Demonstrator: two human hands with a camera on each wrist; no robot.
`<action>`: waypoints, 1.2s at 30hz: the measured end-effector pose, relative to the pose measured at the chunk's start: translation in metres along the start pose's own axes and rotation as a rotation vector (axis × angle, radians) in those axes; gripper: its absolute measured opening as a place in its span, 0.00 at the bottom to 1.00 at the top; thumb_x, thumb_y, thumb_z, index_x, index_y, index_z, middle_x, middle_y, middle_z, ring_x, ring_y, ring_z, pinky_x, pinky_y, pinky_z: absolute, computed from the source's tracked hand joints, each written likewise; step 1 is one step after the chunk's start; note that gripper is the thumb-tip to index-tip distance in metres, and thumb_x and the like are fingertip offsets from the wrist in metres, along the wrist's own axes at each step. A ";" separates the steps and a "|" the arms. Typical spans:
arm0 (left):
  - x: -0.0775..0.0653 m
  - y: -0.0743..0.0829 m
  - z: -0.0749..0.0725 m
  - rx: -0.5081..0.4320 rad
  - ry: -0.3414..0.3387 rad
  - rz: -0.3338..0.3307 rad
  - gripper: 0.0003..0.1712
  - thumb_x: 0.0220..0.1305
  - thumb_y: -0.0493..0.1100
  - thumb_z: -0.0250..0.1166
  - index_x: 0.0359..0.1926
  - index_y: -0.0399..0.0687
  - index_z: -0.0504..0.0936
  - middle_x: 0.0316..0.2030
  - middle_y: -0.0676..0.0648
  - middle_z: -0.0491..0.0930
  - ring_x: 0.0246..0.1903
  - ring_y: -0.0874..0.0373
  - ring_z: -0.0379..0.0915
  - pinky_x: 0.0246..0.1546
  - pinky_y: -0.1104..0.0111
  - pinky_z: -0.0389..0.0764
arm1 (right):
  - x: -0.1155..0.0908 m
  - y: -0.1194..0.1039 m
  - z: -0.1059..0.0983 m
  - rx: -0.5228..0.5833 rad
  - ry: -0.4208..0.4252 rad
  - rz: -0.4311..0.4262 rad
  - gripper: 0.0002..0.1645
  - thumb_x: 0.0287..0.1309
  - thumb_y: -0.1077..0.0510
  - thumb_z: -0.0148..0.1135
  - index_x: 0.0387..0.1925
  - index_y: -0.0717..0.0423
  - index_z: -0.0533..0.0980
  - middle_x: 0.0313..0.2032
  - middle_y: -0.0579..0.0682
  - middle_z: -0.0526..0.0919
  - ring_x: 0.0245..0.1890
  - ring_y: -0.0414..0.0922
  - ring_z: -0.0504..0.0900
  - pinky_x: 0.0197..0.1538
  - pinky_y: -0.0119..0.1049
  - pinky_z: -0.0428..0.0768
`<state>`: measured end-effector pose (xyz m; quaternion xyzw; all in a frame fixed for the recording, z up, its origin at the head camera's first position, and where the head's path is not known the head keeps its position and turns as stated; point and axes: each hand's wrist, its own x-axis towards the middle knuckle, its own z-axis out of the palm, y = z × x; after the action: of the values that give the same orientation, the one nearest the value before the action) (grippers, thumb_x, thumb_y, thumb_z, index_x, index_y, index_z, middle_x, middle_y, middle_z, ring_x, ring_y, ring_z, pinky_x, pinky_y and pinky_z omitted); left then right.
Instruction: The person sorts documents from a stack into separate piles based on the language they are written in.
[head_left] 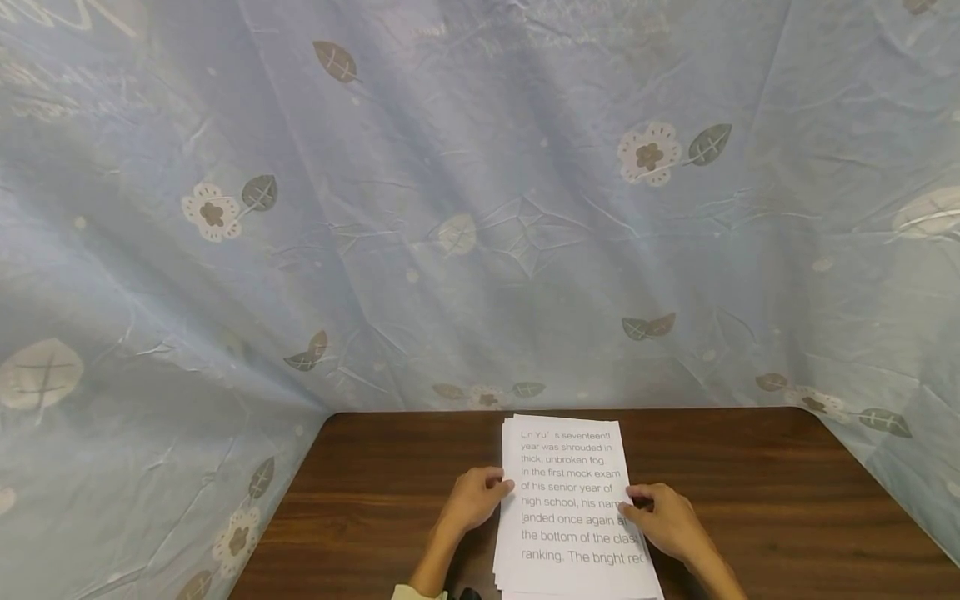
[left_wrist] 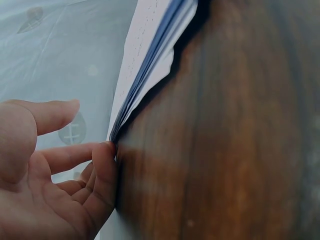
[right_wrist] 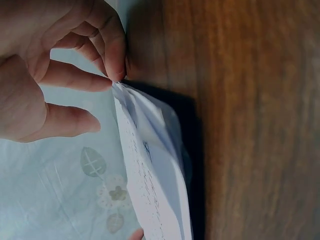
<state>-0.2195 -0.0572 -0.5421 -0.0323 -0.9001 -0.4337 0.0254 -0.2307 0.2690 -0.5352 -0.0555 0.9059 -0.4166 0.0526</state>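
A stack of printed paper sheets [head_left: 570,500] lies on the dark wooden table, its large English text upright in the head view. Some sheets stick out unevenly at the left and bottom edges. My left hand [head_left: 476,497] is at the stack's left side. In the left wrist view its fingertips touch the edge of the sheets [left_wrist: 145,70], while the thumb stands apart above. On the opposite side, my right hand [head_left: 666,521] touches the right edge with its fingertips. The right wrist view shows gaps between the sheets [right_wrist: 160,150] there, and that thumb is also held away from the paper.
The brown wooden table [head_left: 382,500] extends to both sides of the stack. A pale blue curtain [head_left: 465,317] with leaves and flowers surrounds its back and sides. A small dark object [head_left: 470,594] shows at the bottom edge beside the left sleeve [head_left: 411,592].
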 end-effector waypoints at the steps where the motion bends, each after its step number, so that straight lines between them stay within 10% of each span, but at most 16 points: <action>1: 0.000 0.000 0.000 -0.006 -0.003 -0.002 0.24 0.72 0.47 0.68 0.59 0.32 0.86 0.36 0.45 0.86 0.34 0.56 0.76 0.32 0.66 0.77 | 0.000 0.000 0.000 0.005 0.000 0.000 0.27 0.64 0.57 0.73 0.58 0.72 0.82 0.52 0.63 0.87 0.39 0.45 0.86 0.37 0.38 0.84; 15: 0.001 0.001 0.002 -0.040 0.075 0.048 0.20 0.67 0.40 0.72 0.56 0.32 0.87 0.37 0.48 0.85 0.37 0.59 0.77 0.37 0.71 0.76 | -0.001 -0.002 0.002 0.094 0.069 -0.037 0.24 0.59 0.62 0.76 0.57 0.64 0.85 0.42 0.51 0.89 0.37 0.40 0.85 0.35 0.30 0.83; 27: 0.006 0.009 0.008 -0.219 0.143 0.047 0.19 0.58 0.23 0.69 0.52 0.29 0.86 0.35 0.39 0.85 0.20 0.61 0.79 0.20 0.73 0.83 | 0.001 0.005 -0.006 0.328 0.019 0.027 0.27 0.64 0.68 0.67 0.65 0.69 0.78 0.49 0.59 0.86 0.43 0.45 0.88 0.39 0.35 0.89; 36: 0.011 0.023 0.011 -0.330 0.148 0.011 0.21 0.58 0.24 0.68 0.54 0.31 0.86 0.36 0.42 0.85 0.26 0.61 0.80 0.24 0.68 0.88 | 0.001 0.015 -0.019 0.378 0.024 0.054 0.28 0.68 0.69 0.64 0.68 0.73 0.74 0.54 0.64 0.85 0.44 0.45 0.86 0.41 0.33 0.87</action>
<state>-0.2283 -0.0342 -0.5304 -0.0089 -0.8121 -0.5767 0.0880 -0.2353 0.2926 -0.5347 -0.0154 0.8133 -0.5783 0.0626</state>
